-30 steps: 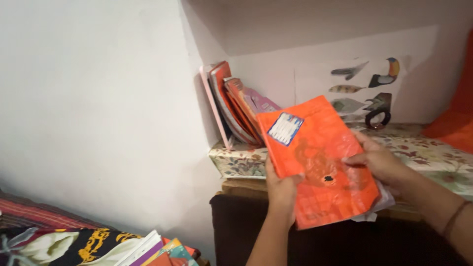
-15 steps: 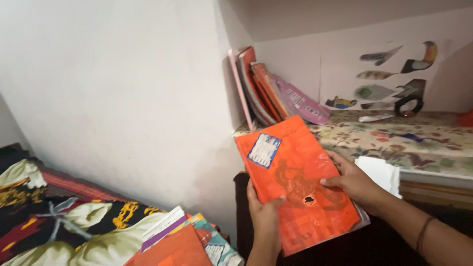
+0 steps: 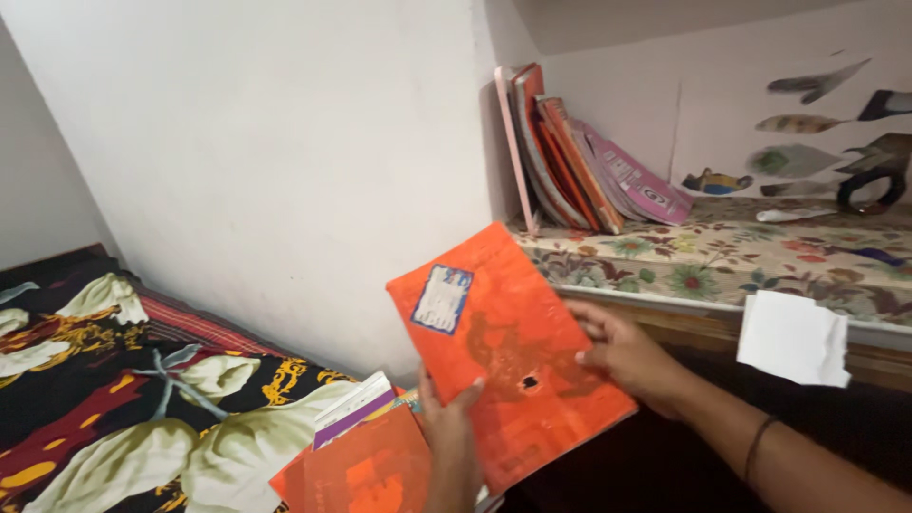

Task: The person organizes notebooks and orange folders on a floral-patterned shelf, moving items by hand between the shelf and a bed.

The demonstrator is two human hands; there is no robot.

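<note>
Both my hands hold an orange-covered notebook (image 3: 503,351) with a white and blue label near its top left corner. My left hand (image 3: 448,427) grips its lower edge from below, thumb on the cover. My right hand (image 3: 622,353) holds its right edge, fingers spread over the cover. The notebook is tilted and hangs in front of a shelf edge, above a pile of other orange and purple-edged books (image 3: 361,446) lying on the bed.
A shelf (image 3: 722,275) lined with floral paper carries several books (image 3: 570,152) leaning against the wall corner. A white sheet of paper (image 3: 793,337) hangs over its front edge. A bed with a black floral cover (image 3: 123,380) lies at the lower left. Feather stickers (image 3: 817,81) mark the back wall.
The orange notebook and both hands have come down and left, away from the shelf toward the bed. The view has swung left, showing more of the bed and the book pile.
</note>
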